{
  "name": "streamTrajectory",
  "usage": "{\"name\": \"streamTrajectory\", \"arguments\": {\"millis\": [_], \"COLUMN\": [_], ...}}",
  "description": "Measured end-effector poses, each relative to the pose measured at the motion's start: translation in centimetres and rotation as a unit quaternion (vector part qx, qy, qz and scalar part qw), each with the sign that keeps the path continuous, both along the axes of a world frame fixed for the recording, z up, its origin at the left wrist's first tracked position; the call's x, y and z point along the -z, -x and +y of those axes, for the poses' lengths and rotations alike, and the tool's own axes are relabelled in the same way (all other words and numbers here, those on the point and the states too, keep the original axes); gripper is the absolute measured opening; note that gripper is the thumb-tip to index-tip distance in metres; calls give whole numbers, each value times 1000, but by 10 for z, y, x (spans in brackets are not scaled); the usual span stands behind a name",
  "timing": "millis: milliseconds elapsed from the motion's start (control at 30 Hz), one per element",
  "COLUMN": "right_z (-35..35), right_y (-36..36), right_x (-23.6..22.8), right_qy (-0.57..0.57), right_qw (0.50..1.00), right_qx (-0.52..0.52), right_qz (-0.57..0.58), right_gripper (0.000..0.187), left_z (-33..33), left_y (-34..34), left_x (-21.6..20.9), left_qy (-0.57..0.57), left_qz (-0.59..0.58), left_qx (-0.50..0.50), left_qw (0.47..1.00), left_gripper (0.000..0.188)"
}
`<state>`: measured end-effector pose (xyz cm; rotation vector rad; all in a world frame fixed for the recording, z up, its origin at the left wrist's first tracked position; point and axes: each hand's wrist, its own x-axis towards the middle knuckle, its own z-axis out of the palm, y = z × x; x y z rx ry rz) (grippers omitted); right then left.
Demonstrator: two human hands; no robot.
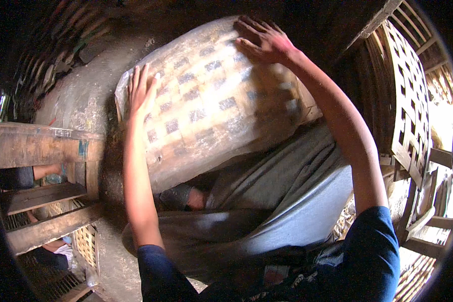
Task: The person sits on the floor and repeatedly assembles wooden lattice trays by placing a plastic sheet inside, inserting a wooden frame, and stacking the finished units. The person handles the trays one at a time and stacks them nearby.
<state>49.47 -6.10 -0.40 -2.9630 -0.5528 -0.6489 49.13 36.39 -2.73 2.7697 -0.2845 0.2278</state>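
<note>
A woven bamboo-strip panel [196, 115] with square gaps lies tilted in front of me, a shiny translucent plastic sheet stretched over it. My left hand [142, 90] rests flat near its left edge, fingers stretched out and pointing away from me. At its far right edge, my right hand [268, 41] presses down with the fingers spread. Both hands are open and grip nothing. Grey cloth [287, 201] covers my legs just below the panel. What supports the panel underneath is hidden.
On the left stands a wooden bench-like frame [45, 146], with parts of people's arms and clothing beyond and below it. A smaller woven piece [86, 245] leans there. To the right, an open-weave bamboo panel [410, 95] stands upright beside wooden posts. Grey, dusty ground [80, 100] borders the panel.
</note>
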Motion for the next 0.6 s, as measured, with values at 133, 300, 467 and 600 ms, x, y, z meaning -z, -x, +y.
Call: {"name": "streamTrajectory", "arguments": {"millis": [133,300,467,600], "right_z": [-5,5,114,107], "right_y": [0,14,42,52], "right_x": [-2,-23,-3,8], "right_qy": [-3,6,-159,-75], "right_qw": [995,994,981,995], "right_qx": [78,80,-111,-51], "right_qz": [62,-68,-23,49], "right_gripper": [76,82,73,83], "left_z": [22,-6,-135,-101], "left_y": [-1,14,37,31], "left_x": [4,-22,-44,-8], "left_qy": [14,-56,182,-11], "left_qz": [-13,-86,-59,-55], "left_qx": [29,30,177,103], "left_qw": [999,994,966,993], "left_gripper": [73,73,74,72]}}
